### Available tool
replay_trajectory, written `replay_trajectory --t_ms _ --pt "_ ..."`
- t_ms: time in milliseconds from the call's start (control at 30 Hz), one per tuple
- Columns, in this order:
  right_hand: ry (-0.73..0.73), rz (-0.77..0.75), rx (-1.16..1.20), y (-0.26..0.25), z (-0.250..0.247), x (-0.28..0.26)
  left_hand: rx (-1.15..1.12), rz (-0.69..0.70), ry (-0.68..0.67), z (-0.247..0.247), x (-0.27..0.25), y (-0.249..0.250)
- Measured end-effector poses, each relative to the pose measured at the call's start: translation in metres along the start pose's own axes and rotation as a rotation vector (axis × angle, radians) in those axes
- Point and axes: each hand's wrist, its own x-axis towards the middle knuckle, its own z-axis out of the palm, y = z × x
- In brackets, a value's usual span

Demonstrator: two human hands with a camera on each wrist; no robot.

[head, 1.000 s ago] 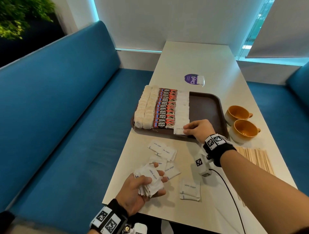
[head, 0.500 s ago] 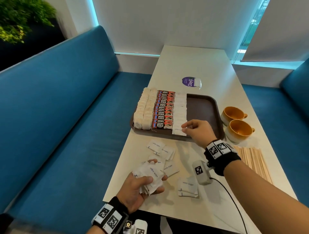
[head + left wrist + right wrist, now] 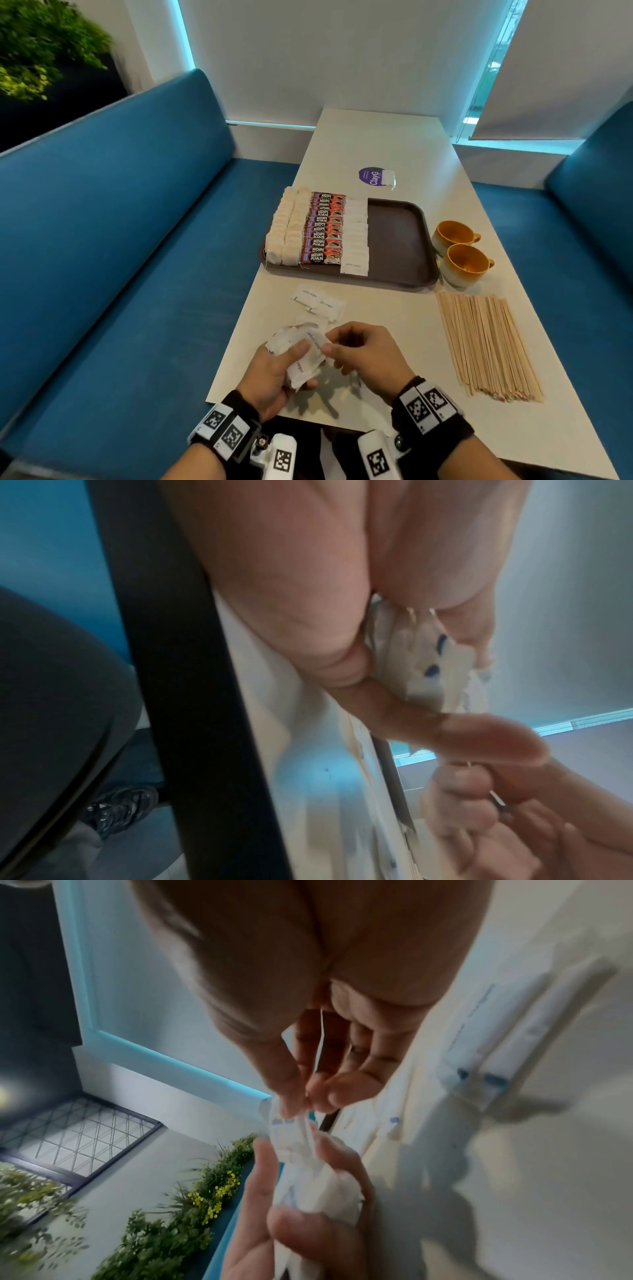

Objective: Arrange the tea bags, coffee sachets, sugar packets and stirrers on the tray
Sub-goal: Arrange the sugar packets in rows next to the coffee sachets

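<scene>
My left hand [image 3: 284, 363] grips a bunch of white sugar packets [image 3: 301, 356] above the table's near edge. My right hand [image 3: 346, 346] meets it and pinches the top packet [image 3: 291, 1123] between thumb and fingertips. The brown tray [image 3: 397, 240] holds two rows of tea bags [image 3: 287, 226], a row of coffee sachets [image 3: 323, 229] and a column of sugar packets [image 3: 356, 236]; its right half is bare. Loose sugar packets [image 3: 317, 303] lie on the table between the tray and my hands. Wooden stirrers [image 3: 486, 342] lie in a pile at the right.
Two orange cups [image 3: 459, 253] stand right of the tray. A purple round sticker [image 3: 371, 176] with a small white packet beside it lies beyond the tray. Blue benches [image 3: 120, 257] flank the white table [image 3: 376, 144].
My right hand has left the sugar packet it laid at the tray's front edge and has drawn back to the bunch in my left hand. The head view has tilted down.
</scene>
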Motion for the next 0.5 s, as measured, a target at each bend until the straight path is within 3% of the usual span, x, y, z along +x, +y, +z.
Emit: replay_trajectory --t_ms 167,267,400,500 --pt "0.095 -0.131 0.052 -0.011 -0.005 0.003 0.01 -0.078 0.025 -0.002 0.003 0.0" --pt "0.099 -0.233 -0.195 -0.007 -0.002 0.003 -0.037 -0.078 0.004 -0.005 0.005 -0.001" --pt "-0.023 -0.321 -0.45 0.006 0.003 -0.004 -0.029 -0.028 -0.101 -0.009 0.003 -0.004" --pt "0.007 -0.312 -0.445 0.008 -0.001 -0.005 0.022 0.012 -0.128 -0.01 0.004 -0.007"
